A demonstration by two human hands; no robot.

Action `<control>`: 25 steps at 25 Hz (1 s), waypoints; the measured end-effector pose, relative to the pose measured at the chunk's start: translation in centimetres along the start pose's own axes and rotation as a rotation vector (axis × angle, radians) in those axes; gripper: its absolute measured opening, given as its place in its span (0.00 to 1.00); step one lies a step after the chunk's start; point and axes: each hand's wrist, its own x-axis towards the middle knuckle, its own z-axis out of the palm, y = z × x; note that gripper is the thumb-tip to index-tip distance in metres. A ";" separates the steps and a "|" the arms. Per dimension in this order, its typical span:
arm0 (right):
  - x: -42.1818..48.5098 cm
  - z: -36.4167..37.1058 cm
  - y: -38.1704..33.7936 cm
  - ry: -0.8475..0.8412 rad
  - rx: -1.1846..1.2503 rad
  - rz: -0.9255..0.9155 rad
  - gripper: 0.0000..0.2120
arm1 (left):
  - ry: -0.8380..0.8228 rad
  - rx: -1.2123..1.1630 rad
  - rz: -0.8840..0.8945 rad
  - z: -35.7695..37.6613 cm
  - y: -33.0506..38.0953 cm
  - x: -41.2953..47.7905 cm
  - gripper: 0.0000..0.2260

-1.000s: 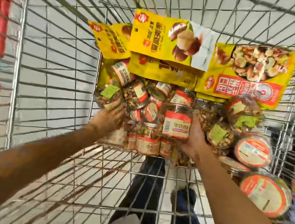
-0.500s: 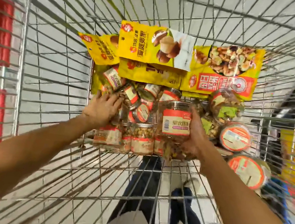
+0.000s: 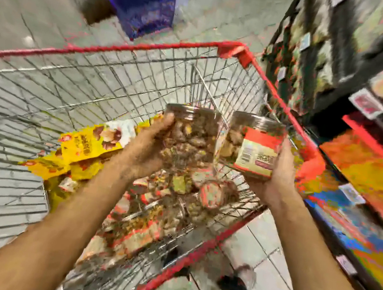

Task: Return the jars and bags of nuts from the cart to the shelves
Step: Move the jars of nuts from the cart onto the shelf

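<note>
My left hand (image 3: 146,147) grips a clear jar of nuts (image 3: 191,137), held upright above the cart. Beside it, my right hand (image 3: 277,175) grips a second jar (image 3: 252,142) with a red and cream label facing me. Both jars hang over the wire cart (image 3: 130,49), whose rim is red. Below them, several more jars (image 3: 212,194) lie heaped in the cart's near right corner. Yellow bags of nuts (image 3: 88,144) lie to the left of that heap. The view is blurred.
Dark shelves (image 3: 365,81) stocked with packets and jars run along the right, with price tags on their edges. A blue basket (image 3: 145,6) stands on the tiled floor beyond the cart. My dark shoe (image 3: 236,288) shows beside the cart's near right side.
Both hands have lifted a jar each out of the heap and up over the cart. The view has swung up and to the right, bringing the shelves in.
</note>
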 end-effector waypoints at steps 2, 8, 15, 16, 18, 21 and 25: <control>-3.2 -4.3 -3.8 0.029 0.157 -0.157 0.29 | -0.145 -0.034 -0.038 6.8 -1.2 2.1 0.33; -12.9 -19.5 -11.3 0.090 0.377 -0.443 0.27 | -0.467 -0.048 -0.219 23.9 -10.8 8.0 0.26; -20.0 -39.7 -17.3 0.221 0.476 -0.466 0.30 | -0.502 -0.210 -0.321 41.4 -26.3 13.0 0.23; -20.6 -41.8 -17.9 0.232 0.471 -0.465 0.31 | -0.527 -0.241 -0.333 43.3 -27.8 13.3 0.20; -21.4 -45.3 -18.7 0.255 0.467 -0.449 0.31 | -0.529 -0.248 -0.304 45.7 -30.1 14.2 0.20; -21.3 -48.5 -19.6 0.279 0.487 -0.419 0.28 | -0.464 -0.204 -0.241 47.3 -31.7 15.8 0.28; -19.5 -51.5 -21.1 0.361 0.564 -0.414 0.23 | -0.387 -0.096 -0.305 50.2 -33.6 19.2 0.33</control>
